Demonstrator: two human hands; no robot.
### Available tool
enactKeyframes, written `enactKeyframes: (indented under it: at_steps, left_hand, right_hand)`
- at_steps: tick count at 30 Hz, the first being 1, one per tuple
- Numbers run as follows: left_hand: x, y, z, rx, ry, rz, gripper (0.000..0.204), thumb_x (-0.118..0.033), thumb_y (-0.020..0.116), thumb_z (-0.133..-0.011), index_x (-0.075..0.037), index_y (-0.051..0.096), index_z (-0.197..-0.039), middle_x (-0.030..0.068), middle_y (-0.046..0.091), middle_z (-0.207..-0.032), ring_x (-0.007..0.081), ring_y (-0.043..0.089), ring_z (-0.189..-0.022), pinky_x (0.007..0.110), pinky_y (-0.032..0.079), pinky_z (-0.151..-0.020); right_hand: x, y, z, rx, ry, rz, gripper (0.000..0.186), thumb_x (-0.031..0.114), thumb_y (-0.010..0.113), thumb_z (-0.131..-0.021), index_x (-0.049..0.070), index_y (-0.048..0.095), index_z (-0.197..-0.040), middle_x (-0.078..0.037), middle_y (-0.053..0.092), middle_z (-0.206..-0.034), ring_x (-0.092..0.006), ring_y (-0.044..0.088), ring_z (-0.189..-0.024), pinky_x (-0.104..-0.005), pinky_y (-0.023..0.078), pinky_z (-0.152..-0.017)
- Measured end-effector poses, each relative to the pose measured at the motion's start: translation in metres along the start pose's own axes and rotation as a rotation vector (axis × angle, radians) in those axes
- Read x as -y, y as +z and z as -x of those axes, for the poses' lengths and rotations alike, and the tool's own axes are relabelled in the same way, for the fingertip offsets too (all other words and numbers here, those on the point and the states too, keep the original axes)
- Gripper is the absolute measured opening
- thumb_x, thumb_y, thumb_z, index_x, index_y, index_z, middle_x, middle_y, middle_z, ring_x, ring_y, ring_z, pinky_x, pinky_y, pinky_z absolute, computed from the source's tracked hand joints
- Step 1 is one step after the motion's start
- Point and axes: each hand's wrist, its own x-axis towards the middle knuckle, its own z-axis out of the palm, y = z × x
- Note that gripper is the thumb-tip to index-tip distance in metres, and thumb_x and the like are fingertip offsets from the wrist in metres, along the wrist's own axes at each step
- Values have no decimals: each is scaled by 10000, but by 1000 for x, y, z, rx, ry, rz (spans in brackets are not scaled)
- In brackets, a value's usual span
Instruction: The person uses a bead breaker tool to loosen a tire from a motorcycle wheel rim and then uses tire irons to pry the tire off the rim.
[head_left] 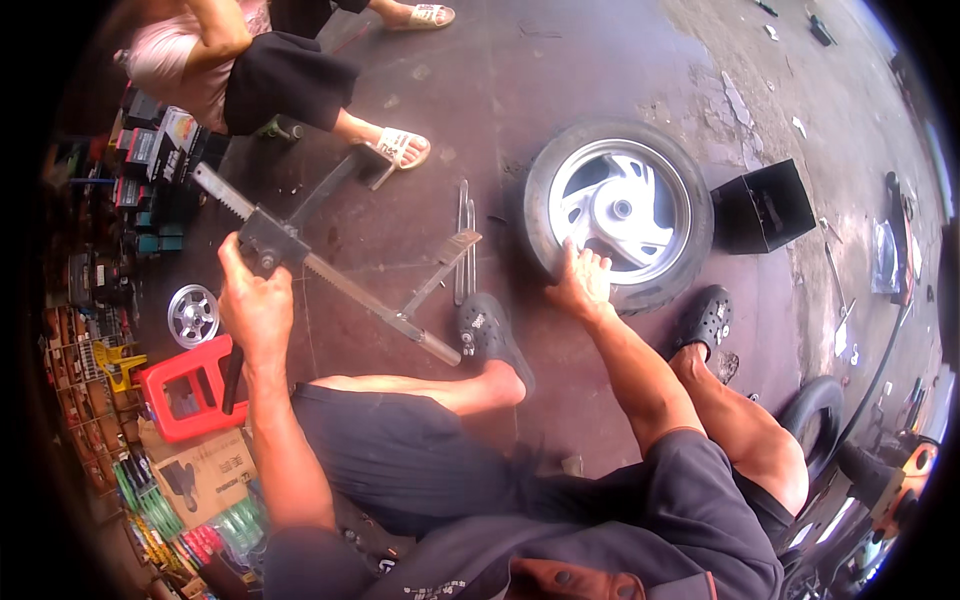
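Wheel (621, 209), silver, lies flat on the floor (480, 100), with its black tire (538, 215) all the way around it. So the tire is on, but I can't tell if it is tight or loose. The big toothed tool (350, 283) is up off to the left of the wheel, not on it. The left hand (258, 305) has its fingers curled around the tool's block. The right hand (585, 285) is at the wheel's near left edge, fingers a bit apart, one poking out, pinching nothing. Two thin metal bars (461, 230) lie unused just left of the wheel. A black box (763, 207) is right beside it. The floor is brown-red, and gray and scuffed to the wheel's right. Well left of the wheel are a red stool (165, 405) and a small wheel (193, 316); past the tool, another person (290, 85) sits.
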Motion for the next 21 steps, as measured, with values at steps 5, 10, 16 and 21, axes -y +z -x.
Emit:
enactKeyframes:
  at_steps: [5,10,16,21]
  left_hand:
    - [1,-7,-5,-60,35,11,587,-93,681,-735,-143,462,-1278,188,686,-820,435,660,-806,524,492,-717]
    - [3,-9,-8,-114,1,98,556,-98,669,-737,-143,474,-1256,187,685,-811,441,654,-815,532,477,-716]
    - [0,-27,-12,-201,23,271,526,-98,658,-736,-136,492,-1234,178,696,-828,424,665,-830,503,487,-732]
    - [0,-24,-16,-255,-27,261,552,-113,670,-736,-133,486,-1255,196,697,-886,414,671,-853,496,500,-743]
  right_hand:
    - [17,-63,-23,93,20,-126,996,438,764,-663,35,310,-1453,-272,581,-1155,-406,569,-1112,-534,359,-1006]
    - [7,-199,-66,-27,179,-833,771,388,773,-719,-28,503,-1309,-196,629,-1140,-263,640,-977,-362,518,-850]
    - [8,-251,-42,100,58,-1862,615,429,713,-817,-10,543,-1213,-163,642,-1068,-261,658,-910,-371,551,-850]
    - [32,-205,-56,143,0,-1907,587,383,707,-815,22,526,-1240,-145,619,-1070,-251,627,-934,-379,526,-850]
